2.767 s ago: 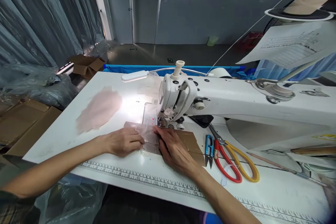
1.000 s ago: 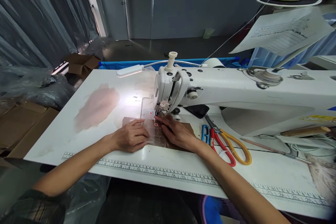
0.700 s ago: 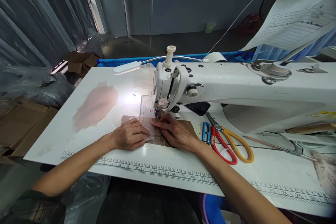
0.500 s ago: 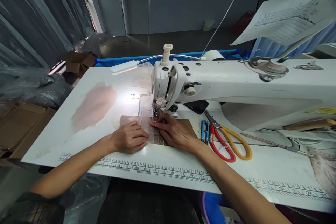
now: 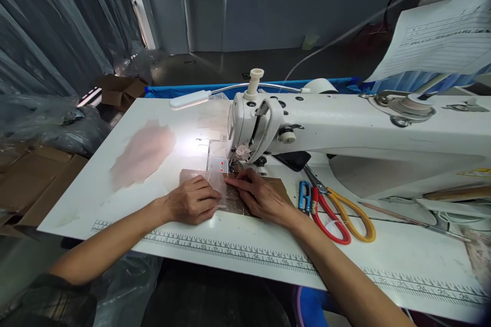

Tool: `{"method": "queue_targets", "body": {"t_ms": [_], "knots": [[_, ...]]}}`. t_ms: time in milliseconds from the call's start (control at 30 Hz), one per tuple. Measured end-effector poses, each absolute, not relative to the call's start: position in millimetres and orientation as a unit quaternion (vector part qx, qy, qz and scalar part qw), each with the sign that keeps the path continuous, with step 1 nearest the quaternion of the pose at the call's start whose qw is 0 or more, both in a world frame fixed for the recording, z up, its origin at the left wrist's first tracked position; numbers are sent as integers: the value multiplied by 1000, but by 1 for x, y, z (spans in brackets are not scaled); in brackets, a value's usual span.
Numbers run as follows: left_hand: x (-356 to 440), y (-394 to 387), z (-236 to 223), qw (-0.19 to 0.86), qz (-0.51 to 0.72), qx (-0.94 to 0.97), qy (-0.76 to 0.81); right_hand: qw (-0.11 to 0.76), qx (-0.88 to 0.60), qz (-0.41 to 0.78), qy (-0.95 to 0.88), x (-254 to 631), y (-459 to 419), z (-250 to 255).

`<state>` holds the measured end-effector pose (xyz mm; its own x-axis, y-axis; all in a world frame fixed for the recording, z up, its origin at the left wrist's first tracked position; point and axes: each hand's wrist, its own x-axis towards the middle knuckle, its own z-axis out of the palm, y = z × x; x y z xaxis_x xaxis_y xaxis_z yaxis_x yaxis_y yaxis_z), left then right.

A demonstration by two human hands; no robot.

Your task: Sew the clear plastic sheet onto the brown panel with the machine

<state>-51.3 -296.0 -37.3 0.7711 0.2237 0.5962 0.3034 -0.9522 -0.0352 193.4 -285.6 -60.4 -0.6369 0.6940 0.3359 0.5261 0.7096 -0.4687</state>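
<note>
A thin, sheer pale-pink fabric lies partly over a brown sheet, just in front of the presser foot of a white sewing machine. My left hand rests on the fabric's left part, its fingers curled and pressed together on it. From the right, my right hand reaches over the brown sheet. Its index finger and thumb come together at the fabric's right edge, close to the needle area. The fingers partly hide the fabric and sheet.
Right of my right hand lie a blue thread snipper and scissors with red and yellow handles. A lit lamp reaches over the table's left side. A printed ruler runs along the front edge. Cardboard boxes stand at left.
The whole view has shifted slightly, moving the scene rightward. Both hands stay at the fabric, whose upper part now sits nearer my fingers. The thread above the machine went from straight to a blurred curve.
</note>
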Motion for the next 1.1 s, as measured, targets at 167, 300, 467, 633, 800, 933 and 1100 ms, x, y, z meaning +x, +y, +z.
{"method": "queue_targets", "body": {"t_ms": [167, 300, 467, 633, 800, 933, 1100], "knots": [[-53, -295, -40, 65, -316, -937, -130, 255, -336, 143, -895, 191, -287, -62], [-54, -293, -43, 67, -307, -940, -131, 248, -338, 136, -898, 190, -288, -61], [-53, -293, -43, 67, -300, -943, -130, 245, -336, 125, -901, 189, -288, -61], [-53, -293, -43, 62, -299, -944, -123, 251, -341, 136, -896, 188, -290, -57], [-54, -292, -45, 69, -301, -943, -126, 221, -347, 167, -896, 185, -300, -42], [-53, -292, -43, 73, -293, -945, -127, 197, -344, 155, -905, 182, -305, -37], [-52, -292, -40, 72, -286, -947, -131, 202, -346, 145, -905, 183, -304, -43]]}}
